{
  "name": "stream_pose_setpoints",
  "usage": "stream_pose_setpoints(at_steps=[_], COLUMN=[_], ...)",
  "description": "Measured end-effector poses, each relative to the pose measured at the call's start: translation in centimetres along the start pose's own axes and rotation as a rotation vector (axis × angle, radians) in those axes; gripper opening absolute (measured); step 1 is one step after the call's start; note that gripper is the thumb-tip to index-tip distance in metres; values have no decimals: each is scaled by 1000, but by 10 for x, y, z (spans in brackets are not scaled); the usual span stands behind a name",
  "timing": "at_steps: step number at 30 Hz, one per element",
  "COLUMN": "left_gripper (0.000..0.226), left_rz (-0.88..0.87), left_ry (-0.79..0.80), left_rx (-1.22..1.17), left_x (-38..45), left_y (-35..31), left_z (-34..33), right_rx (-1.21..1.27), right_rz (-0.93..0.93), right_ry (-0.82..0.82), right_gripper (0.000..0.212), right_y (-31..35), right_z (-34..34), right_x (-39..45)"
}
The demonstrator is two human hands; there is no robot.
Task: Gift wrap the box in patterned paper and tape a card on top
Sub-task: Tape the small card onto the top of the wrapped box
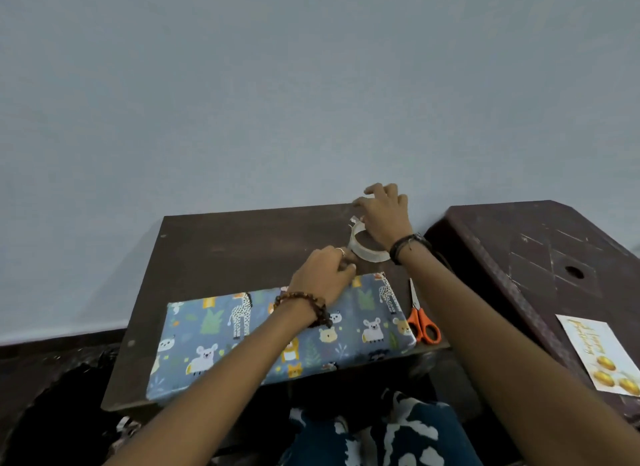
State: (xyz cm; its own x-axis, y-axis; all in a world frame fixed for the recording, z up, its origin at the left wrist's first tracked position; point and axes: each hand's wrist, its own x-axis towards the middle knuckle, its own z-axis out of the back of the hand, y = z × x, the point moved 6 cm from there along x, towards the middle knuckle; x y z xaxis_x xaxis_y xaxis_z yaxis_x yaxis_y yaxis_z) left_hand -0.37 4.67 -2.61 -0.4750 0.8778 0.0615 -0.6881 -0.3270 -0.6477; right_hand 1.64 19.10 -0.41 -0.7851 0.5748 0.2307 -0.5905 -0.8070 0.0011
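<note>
The box (pixel 221 334), wrapped in blue paper printed with animals, lies flat on the dark brown table (pixel 221 250) near its front edge. Behind the box a roll of clear tape (pixel 365 250) is held above the table. My right hand (pixel 384 216) grips the roll from above, fingers curled over its far side. My left hand (pixel 323 275) pinches at the roll's near edge, just over the box's far right corner. The card (pixel 601 356), white with gold lettering and gold balls, lies on the plastic stool at the right.
Orange-handled scissors (pixel 420 318) lie on the table just right of the box. A dark maroon plastic stool (pixel 540 257) stands right of the table, touching the wall. A pale wall (pixel 277 101) rises directly behind the table. My patterned lap shows below the table edge.
</note>
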Motion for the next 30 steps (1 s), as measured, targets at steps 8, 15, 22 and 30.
stream_pose_setpoints(at_steps=[8, 15, 22, 30], left_gripper=[38, 64, 70, 78], left_rz=[269, 343, 205, 37], left_ry=[-72, -203, -305, -303], left_rx=[-391, -674, -745, -494], left_x=[7, 19, 19, 9], left_y=[23, 34, 40, 44], left_z=[4, 14, 44, 65], right_rx=[-103, 402, 722, 1079], right_rz=[121, 20, 96, -79], right_ry=[240, 52, 22, 22], right_gripper=[25, 24, 8, 10], right_y=[-5, 2, 3, -3], right_z=[-11, 41, 58, 57], right_x=[20, -7, -16, -11])
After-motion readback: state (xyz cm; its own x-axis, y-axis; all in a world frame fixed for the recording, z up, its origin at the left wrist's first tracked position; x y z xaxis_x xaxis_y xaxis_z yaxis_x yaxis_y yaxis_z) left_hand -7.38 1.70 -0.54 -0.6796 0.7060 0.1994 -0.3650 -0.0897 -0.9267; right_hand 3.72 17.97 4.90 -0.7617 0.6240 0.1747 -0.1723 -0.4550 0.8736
